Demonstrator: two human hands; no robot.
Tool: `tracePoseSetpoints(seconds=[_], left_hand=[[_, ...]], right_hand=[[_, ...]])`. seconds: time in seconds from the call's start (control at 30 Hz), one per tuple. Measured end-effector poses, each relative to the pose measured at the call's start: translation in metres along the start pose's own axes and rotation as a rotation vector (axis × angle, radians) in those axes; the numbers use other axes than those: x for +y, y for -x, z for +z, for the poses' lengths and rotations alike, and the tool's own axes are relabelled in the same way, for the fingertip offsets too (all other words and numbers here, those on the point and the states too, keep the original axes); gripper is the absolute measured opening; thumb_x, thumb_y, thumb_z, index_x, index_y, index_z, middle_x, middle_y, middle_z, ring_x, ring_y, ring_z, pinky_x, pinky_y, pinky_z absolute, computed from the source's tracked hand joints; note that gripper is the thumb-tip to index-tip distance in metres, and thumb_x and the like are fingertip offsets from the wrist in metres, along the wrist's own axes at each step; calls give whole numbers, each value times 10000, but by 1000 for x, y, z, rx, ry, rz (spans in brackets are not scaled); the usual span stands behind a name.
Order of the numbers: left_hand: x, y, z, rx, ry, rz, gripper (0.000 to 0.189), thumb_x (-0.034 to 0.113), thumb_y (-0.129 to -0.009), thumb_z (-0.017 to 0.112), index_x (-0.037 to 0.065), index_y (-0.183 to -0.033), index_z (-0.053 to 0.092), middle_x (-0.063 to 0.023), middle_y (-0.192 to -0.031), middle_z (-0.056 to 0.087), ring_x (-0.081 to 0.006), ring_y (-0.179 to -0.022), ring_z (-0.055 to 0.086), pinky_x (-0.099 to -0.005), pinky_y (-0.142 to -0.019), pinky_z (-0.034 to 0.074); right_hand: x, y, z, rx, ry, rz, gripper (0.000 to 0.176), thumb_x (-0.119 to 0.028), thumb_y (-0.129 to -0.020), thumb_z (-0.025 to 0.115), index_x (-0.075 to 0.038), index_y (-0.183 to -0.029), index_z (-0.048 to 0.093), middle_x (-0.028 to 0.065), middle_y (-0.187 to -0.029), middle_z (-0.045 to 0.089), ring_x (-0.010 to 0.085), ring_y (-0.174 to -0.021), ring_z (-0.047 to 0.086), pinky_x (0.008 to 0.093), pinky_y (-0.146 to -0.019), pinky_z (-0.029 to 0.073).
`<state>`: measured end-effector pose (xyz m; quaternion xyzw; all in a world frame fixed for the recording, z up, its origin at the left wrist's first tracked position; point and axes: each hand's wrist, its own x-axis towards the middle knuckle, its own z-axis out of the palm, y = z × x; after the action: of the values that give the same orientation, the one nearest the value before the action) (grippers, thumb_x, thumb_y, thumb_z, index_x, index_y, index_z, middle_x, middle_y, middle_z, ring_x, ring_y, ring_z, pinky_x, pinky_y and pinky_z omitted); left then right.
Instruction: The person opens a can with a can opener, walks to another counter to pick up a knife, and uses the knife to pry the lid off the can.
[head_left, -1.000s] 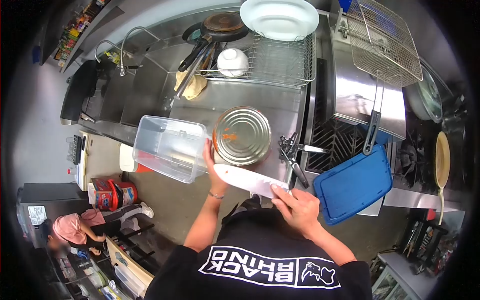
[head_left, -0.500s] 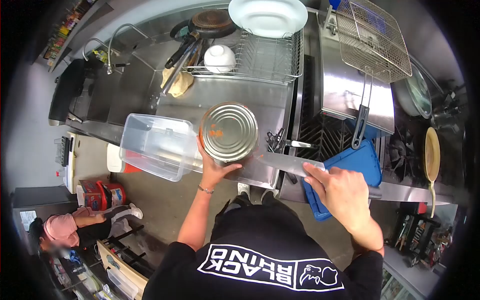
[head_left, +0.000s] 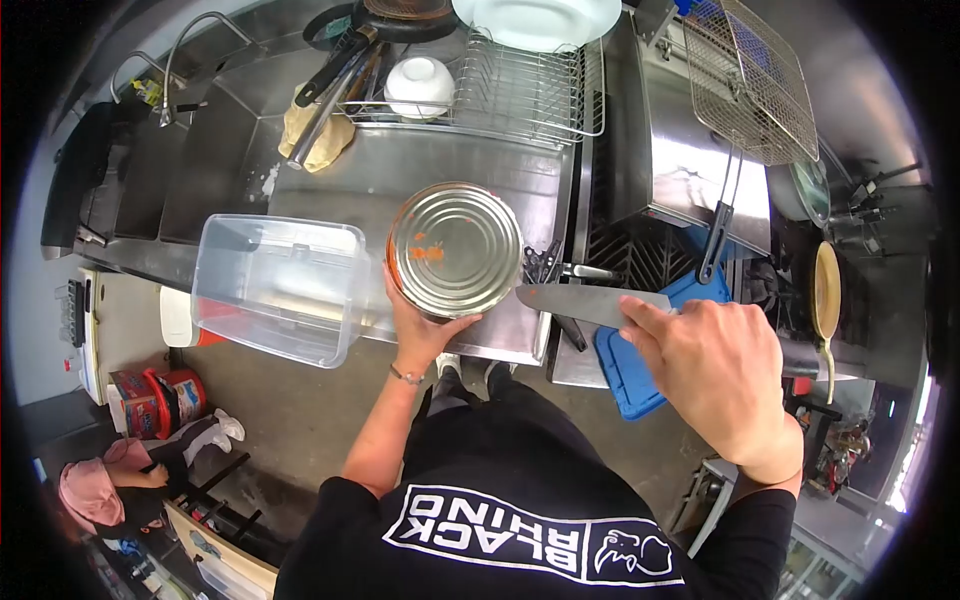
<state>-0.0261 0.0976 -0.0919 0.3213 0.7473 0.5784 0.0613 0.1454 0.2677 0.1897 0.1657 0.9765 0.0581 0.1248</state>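
My left hand grips the near side of a large tin can, its ridged metal end facing up with orange smears on it. In my right hand is a kitchen knife, the index finger laid along its blade. The blade points left, its tip close to the can's right side and apparently apart from it. Left of the can sits a clear plastic container, seemingly empty. A black can opener or similar metal tool lies just right of the can, partly hidden.
Behind, a dish rack holds a white bowl and a white plate. A yellow cloth lies by the sink. A blue lid, a fry basket and a pan are at right. Another person is at lower left.
The view has shifted, so the counter items appear farther left. The can looks slightly larger and nearer. My left hand still holds it, and the knife stays in my right hand beside it.
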Motion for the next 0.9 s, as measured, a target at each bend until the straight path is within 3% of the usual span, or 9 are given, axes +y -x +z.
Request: tracePoseSetpoints(seconds=[0.2, 0.37, 0.9], left_hand=[[-5, -1, 1, 15, 45, 9, 1369, 402, -456, 931, -48, -1420, 71, -191, -1395, 310, -302, -1292, 363, -409, -1101, 283], [5, -5, 0, 17, 121, 8, 1312, 387, -458, 934, -21, -1411, 131, -169, -1369, 328, -287, -1272, 380, -411, -1086, 304], [2, -5, 1, 21, 87, 14, 1328, 423, -453, 927, -23, -1414, 125, -170, -1366, 321, -295, -1274, 375, -416, -1088, 302]], right_hand=[[-10, -8, -7, -52, 37, 3, 221, -296, -878, 593, -124, -986, 680, 70, -537, 573, 238, -507, 611, 350, -457, 442], [-14, -8, -9, -48, 30, 27, 216, -297, -878, 590, -130, -981, 680, 69, -538, 573, 236, -517, 616, 350, -462, 442], [-13, -4, -3, -29, 37, 27, 204, -290, -891, 576, -127, -969, 670, 66, -525, 563, 232, -503, 610, 345, -438, 425]])
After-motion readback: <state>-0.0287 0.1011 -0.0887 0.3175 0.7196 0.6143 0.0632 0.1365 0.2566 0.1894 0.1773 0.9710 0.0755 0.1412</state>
